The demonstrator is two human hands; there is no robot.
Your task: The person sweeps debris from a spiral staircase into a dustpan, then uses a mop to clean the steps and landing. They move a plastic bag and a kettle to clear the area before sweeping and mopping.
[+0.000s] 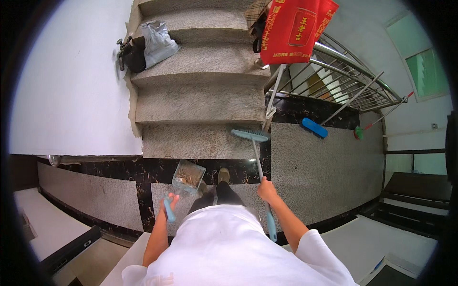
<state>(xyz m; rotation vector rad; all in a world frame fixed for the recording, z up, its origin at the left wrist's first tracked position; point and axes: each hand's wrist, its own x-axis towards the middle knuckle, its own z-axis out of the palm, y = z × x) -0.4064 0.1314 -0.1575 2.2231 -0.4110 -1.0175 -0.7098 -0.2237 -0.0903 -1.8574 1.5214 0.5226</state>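
Note:
My right hand (pixel 267 190) grips the grey handle of a light-blue broom (pixel 249 135). The bristles rest near the right end of the lowest stair step (pixel 200 141), pointing up the stairs. In my left hand (pixel 171 203) is the light-blue handle of a long-handled dustpan (pixel 188 176). That translucent pan sits on the black stone floor strip, just left of my feet, and holds brownish debris. The lower part of its handle is hard to make out.
A silver plastic bag (pixel 159 44) and a dark sprayer bottle (pixel 133 55) stand on a left stair. A red shopping bag (pixel 298 30) hangs by the metal railing (pixel 350 68). A blue brush head (pixel 315 128) and a green-headed duster (pixel 358 132) lean right.

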